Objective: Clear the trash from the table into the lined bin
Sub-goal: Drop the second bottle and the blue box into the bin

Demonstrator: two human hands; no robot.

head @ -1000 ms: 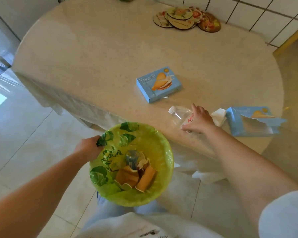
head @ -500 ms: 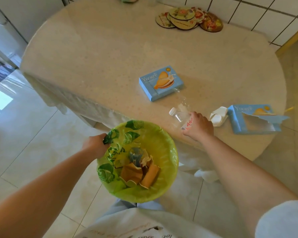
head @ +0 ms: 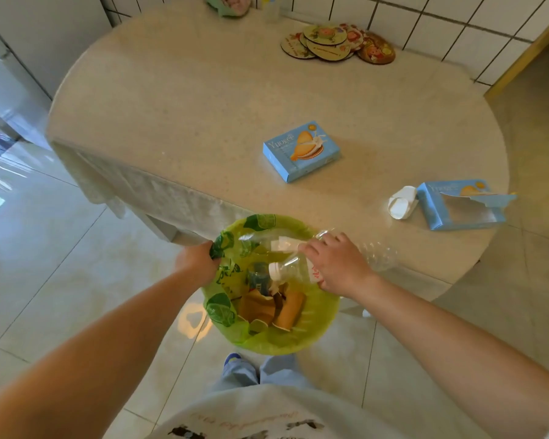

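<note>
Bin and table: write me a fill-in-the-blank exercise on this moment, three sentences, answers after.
1. The right hand holds a clear plastic ____ over the bin.
2. The left hand grips the bin's ____ liner at the rim.
3. The torn-open box lies beside a crumpled ____ paper cup, right of the closed box.

Missing words: bottle; green; white

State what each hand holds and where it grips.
Right hand grips the clear bottle around its labelled body, cap end over the bin. Left hand holds the bin's lined rim.
</note>
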